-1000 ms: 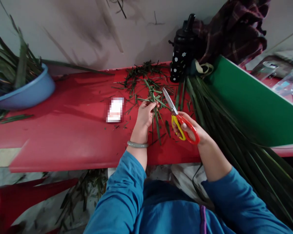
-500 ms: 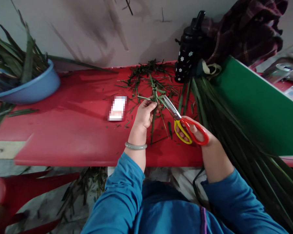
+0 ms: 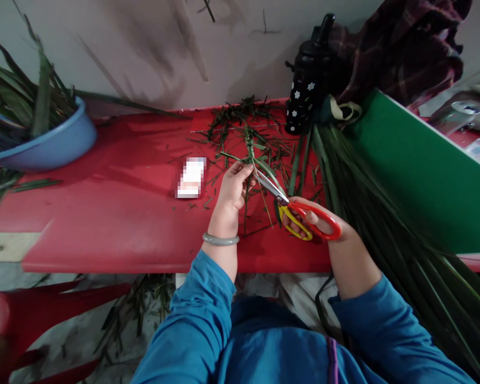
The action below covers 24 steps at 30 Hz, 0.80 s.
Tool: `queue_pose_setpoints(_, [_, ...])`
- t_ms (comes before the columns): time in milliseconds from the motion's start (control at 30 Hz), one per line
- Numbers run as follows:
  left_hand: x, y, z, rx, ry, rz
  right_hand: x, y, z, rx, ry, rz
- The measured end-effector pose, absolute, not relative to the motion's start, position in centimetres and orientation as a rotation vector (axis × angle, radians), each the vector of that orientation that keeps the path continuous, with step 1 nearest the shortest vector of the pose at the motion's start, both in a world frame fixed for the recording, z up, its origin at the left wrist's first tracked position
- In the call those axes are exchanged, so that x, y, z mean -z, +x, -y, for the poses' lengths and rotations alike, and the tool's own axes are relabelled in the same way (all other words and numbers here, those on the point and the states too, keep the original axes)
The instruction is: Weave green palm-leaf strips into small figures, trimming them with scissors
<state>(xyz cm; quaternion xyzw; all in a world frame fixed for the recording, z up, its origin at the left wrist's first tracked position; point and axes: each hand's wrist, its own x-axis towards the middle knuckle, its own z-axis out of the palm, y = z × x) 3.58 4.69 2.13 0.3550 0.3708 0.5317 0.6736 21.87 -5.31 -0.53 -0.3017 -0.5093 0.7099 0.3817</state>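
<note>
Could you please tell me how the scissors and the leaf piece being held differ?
The scissors have metal blades and red and yellow handles, while the leaf piece is green. The scissors are in the right hand; the leaf piece is in the left hand. The scissors' blades are smooth-edged; the leaf piece has strips sticking out. Both are over the red table.

No writing, brand or number can be read. The pixelated white rectangle (image 3: 191,177), left of centre, is illegible; the black tumbler (image 3: 301,98), upper right, shows flower prints.
</note>
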Motion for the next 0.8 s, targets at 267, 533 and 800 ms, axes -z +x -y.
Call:
queue_pose_setpoints(267, [-2.18, 3.59, -4.65, -1.186, 0.758, -0.837, 0.57, 21.95, 5.28, -1.756, -0.761, 1.258])
queue_pose_setpoints(533, [-2.11, 3.69, -4.53, -1.152, 0.820, -0.827, 0.38, 21.79, 5.33, -1.786, -0.747, 1.279])
queue_pose_setpoints(800, [-2.17, 3.74, -4.29, -1.118, 0.799, -0.797, 0.57, 22.03, 5.28, -1.761, -0.745, 1.237])
